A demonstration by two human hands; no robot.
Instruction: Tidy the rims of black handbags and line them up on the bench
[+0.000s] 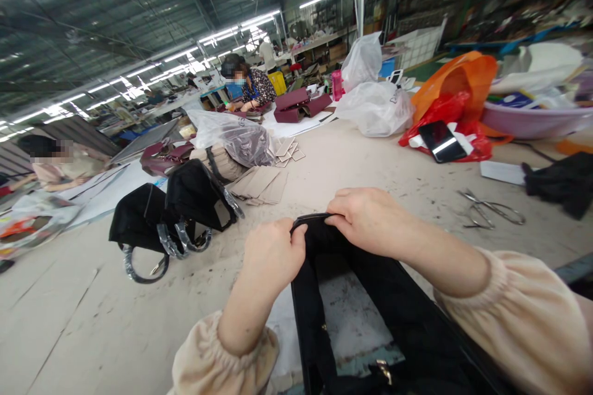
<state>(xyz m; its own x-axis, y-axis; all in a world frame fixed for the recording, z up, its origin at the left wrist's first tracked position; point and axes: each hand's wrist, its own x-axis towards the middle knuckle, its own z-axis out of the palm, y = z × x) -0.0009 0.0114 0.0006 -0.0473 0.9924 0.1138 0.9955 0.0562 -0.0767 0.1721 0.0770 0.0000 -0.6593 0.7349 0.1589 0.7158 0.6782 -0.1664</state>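
My left hand (274, 254) and my right hand (360, 217) pinch the far edge of a black bag piece (370, 284), thumbs toward me and fingers behind the edge. The two hands are a short way apart, with a stretch of folded black rim between them. The piece runs back toward me between my forearms, and a gap in its middle shows the surface under it. Gold-coloured metal fittings (384, 372) sit on its near part. My fingertips are partly hidden behind the edge.
Black handbags (139, 216) with plastic-wrapped handles stand at left. Scissors (493, 208) lie at right, near a phone (442, 141) and a purple basin (537, 120). Beige card pieces (262, 185) and maroon bags (296, 105) lie farther back. Co-workers (250, 83) sit beyond the table.
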